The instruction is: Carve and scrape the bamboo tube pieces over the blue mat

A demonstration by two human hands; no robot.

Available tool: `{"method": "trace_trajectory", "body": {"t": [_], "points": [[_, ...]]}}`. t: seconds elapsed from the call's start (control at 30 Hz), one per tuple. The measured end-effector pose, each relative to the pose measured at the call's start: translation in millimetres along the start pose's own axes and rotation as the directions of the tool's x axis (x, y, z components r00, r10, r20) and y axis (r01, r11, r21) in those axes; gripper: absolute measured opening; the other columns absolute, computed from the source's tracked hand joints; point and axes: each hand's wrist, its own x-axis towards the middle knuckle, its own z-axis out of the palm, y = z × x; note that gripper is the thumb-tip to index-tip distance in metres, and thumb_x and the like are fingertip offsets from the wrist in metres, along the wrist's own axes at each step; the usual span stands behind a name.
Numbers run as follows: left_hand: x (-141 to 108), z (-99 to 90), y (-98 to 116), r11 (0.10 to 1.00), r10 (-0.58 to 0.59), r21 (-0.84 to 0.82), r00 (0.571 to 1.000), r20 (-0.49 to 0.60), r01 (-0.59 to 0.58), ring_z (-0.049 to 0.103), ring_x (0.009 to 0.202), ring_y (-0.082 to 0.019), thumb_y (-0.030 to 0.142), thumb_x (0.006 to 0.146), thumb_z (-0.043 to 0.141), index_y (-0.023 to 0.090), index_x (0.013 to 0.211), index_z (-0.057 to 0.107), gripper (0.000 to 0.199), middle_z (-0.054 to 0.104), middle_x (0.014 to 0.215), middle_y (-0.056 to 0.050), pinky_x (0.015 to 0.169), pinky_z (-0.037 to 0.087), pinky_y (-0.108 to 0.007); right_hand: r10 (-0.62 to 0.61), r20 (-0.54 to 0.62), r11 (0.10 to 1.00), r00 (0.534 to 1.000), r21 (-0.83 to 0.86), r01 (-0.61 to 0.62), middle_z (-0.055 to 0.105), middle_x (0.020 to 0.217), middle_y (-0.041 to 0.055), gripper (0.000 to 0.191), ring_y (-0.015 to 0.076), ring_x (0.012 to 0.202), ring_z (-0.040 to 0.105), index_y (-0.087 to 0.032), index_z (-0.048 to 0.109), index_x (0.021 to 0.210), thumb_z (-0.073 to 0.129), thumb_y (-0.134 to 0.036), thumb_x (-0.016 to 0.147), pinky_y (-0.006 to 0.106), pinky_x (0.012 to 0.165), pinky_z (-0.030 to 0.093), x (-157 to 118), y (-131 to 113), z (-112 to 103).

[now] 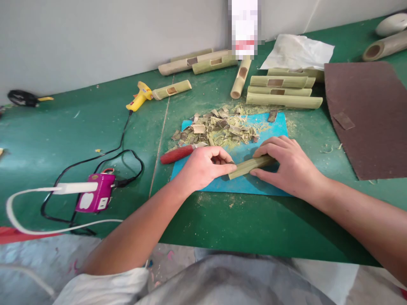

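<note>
Steadying the bamboo (249, 168) over the near half of the mat (244, 186), the person is using both hands. The left hand (219, 164) is pinching its left end between thumb and fingers; the right hand (270, 163) is clamping the other end, thumb on the near side and fingers over the top. Whether the bamboo is touching the mat, one cannot tell. Apparently the step in hand is lining up or adjusting the piece by fingers alone, since the knife (178, 155) is lying at the mat's left edge. Chips (219, 125) are covering the mat's far part. Any next move is probably calling for a firm right grip, with the left fingertips avoiding the blade.
</note>
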Motion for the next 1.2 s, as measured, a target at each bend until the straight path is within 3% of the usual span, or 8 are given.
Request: {"method": "trace_trajectory", "body": {"t": [0.27,0.47,0.67,0.77,1.03,1.2], "points": [[-1.8,7.1,-1.3,0.997,-0.012,-0.074,1.0,-0.028,0.01,0.056,0.054,-0.01,0.024,0.069,0.075,0.015,0.065,0.059,0.018,0.062,0.058,0.003,0.052,0.043,-0.021,0.012,-0.005,1.0,1.0,0.0,-0.012,0.065,0.092,0.004,0.022,0.0225,0.087,0.055,-0.022,0.063,0.09,0.073,-0.036,0.075,0.038,0.075,0.038,1.1,-1.5,1.1],[4.7,18.1,3.0,0.995,0.049,-0.08,0.997,-0.062,-0.054,0.048,0.05,-0.007,0.024,0.07,0.074,0.016,0.064,0.055,0.022,0.055,0.056,0.005,0.048,0.037,-0.02,0.023,-0.015,1.0,1.0,0.003,-0.023,0.065,0.089,0.0037,0.021,0.0223,0.085,0.054,-0.022,0.061,0.085,0.074,-0.034,0.073,0.037,0.075,0.038,2.6,-2.8,1.3],[6.8,6.0,0.0,0.999,0.042,0.006,0.998,0.044,-0.043,0.052,0.056,-0.008,0.024,0.071,0.073,0.016,0.066,0.06,0.016,0.058,0.061,0.003,0.052,0.038,-0.02,0.045,0.002,0.999,0.999,0.015,-0.045,0.064,0.088,0.0031,0.022,0.0223,0.085,0.054,-0.023,0.061,0.085,0.075,-0.035,0.072,0.038,0.076,0.038,3.1,-0.6,1.4],[2.4,-0.2,-1.7,0.999,0.029,0.012,0.999,0.046,-0.03,0.054,0.059,-0.01,0.024,0.07,0.073,0.015,0.065,0.06,0.016,0.061,0.063,0.002,0.055,0.041,-0.021,0.043,0.013,0.999,0.999,0.015,-0.043,0.064,0.089,0.0035,0.023,0.0227,0.086,0.054,-0.023,0.061,0.086,0.074,-0.036,0.073,0.038,0.075,0.038,3.3,-0.4,1.3],[10.2,16.6,3.7,0.993,0.118,0.002,0.993,0.002,-0.118,0.048,0.056,-0.008,0.024,0.072,0.072,0.016,0.066,0.058,0.017,0.055,0.062,0.003,0.051,0.036,-0.021,0.035,0.007,0.999,0.999,0.001,-0.035,0.064,0.091,0.0039,0.021,0.0231,0.087,0.054,-0.024,0.058,0.085,0.072,-0.035,0.074,0.037,0.075,0.036,2.7,-2.3,0.8],[5.2,9.4,4.6,0.989,0.134,0.065,0.99,0.045,-0.137,0.05,0.059,-0.009,0.021,0.073,0.071,0.016,0.065,0.058,0.016,0.057,0.065,0.002,0.053,0.038,-0.022,0.038,0.014,0.999,0.999,0.007,-0.038,0.064,0.091,0.0038,0.023,0.0233,0.086,0.055,-0.024,0.059,0.085,0.072,-0.037,0.073,0.038,0.075,0.037,3.1,-0.3,0.6]]}}
